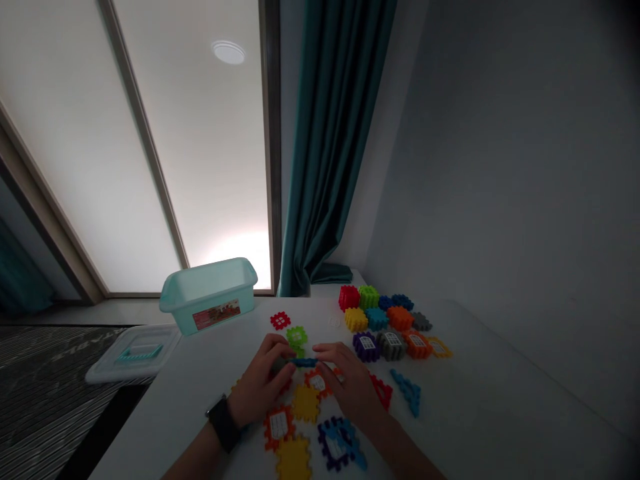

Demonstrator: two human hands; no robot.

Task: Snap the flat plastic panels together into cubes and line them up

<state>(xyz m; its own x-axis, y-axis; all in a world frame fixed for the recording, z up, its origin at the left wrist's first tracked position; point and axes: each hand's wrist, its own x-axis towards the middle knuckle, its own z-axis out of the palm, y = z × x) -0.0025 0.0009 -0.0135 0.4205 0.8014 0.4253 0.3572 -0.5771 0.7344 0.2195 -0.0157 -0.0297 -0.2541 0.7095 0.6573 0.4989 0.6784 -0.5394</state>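
Near the middle of the white table, a blue interlocking building tile (pixel 304 363) is seen edge-on between my two hands. My left hand (pixel 263 380), wearing a dark watch at the wrist, pinches its left end; a greyish piece shows partly under those fingers. At the right end, my right hand (pixel 350 383) grips the tile with thumb and forefinger. Below the hands lie a yellow tile (pixel 306 403), an orange window tile (pixel 279 427) and a purple window tile (pixel 336 445) with a blue piece across it. A red piece (pixel 381 390) is partly hidden behind my right hand.
Several stacks of coloured tiles, including a red stack (pixel 349 298) and a purple stack (pixel 367 346), stand at the back right. A blue triangular piece (pixel 407 392) lies right of my hand. A mint bin (pixel 215 303) stands back left, its lid (pixel 134 351) beside it.
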